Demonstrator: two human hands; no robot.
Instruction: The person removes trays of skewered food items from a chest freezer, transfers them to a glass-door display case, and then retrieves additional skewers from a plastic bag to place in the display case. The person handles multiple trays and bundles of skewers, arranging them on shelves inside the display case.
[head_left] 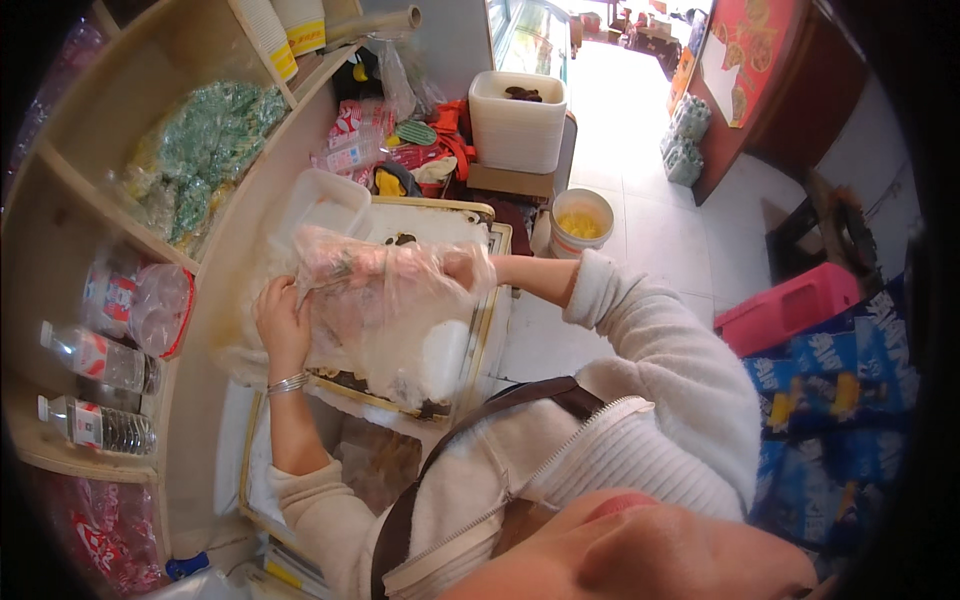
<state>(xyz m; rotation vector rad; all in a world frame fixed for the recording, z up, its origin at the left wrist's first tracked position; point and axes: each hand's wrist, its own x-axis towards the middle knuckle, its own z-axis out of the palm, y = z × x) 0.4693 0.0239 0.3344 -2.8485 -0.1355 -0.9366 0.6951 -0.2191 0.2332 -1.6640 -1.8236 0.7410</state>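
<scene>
A clear plastic bag [375, 290] with pinkish contents lies crumpled over a worn white work surface [460, 215]. At its left edge, my left hand [284, 318] has its fingers closed on the plastic. My right hand [462, 268] reaches in from the right and is partly covered by the film, so its fingers are hard to make out. Beneath the bag's lower right part shows a white block-like thing [446, 350]. Just beyond the bag stands a translucent plastic tub [325, 205].
Left of me, wooden shelves [190, 420] hold plastic bottles [98, 425] and green-wrapped packets [215, 135]. Ahead are a stack of white containers [517, 125] and a bucket [581, 222] with yellow contents. To the right are a pink plastic container [790, 308] and blue packages [830, 400].
</scene>
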